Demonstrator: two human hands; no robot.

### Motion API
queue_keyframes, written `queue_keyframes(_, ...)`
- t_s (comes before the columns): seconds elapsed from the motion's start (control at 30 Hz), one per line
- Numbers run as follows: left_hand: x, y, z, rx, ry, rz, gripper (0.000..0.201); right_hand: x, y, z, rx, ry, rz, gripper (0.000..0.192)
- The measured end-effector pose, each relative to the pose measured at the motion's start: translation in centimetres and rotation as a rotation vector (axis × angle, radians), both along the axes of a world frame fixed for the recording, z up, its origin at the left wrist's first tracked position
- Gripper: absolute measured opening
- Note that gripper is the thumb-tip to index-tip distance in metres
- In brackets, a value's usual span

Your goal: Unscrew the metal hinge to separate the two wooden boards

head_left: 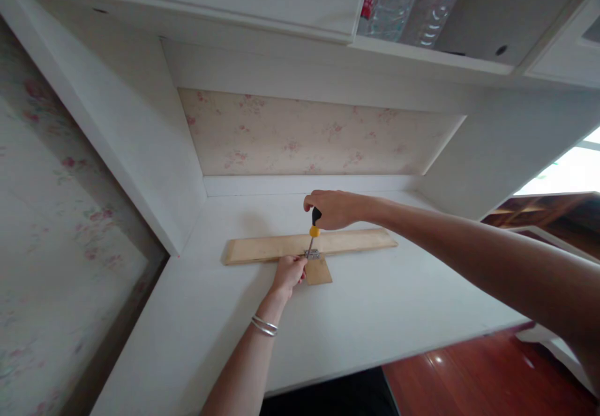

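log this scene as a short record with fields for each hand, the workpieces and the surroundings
right hand: right hand grips black-and-yellow-handled screwdriver, tip down on small metal hinge
left hand: left hand rests at the hinge, against the wood
workpieces: long pale wooden board; small square wooden piece at its near edge, hinge across both
surface: white desk top
above: clear plastic bottles on white shelf

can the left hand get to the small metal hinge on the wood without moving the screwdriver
Probably yes: the left hand already rests beside the small metal hinge, and the black-and-yellow screwdriver comes from above.
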State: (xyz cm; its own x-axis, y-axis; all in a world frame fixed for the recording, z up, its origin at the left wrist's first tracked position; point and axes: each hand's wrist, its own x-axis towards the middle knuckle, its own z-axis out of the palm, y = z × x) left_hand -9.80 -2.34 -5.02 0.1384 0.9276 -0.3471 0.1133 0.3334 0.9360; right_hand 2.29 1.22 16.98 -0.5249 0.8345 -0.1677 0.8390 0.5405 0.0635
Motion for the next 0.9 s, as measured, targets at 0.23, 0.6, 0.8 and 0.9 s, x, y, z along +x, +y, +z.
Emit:
queue_keyframes(0.23,0.0,0.0,-0.1,-0.003,0.011,0.0,0.02,-0.1,-0.6,0.2,0.024,-0.02,-0.026,0.034)
queue_keyframes(0.6,0.1,-0.2,0.1,0.003,-0.015,0.017,0.02,1.1,-0.8,-0.2,0.029,0.03,-0.069,0.034)
queue_keyframes(0.8,0.1,-0.1,0.0,0.009,-0.04,0.031,0.019,1.3,-0.8,0.1,0.021,0.07,-0.033,0.04)
queue_keyframes(0.9,0.1,0.0,-0.2,0.01,-0.056,0.028,0.019,1.1,-0.8,0.1,0.052,0.038,-0.095,0.038)
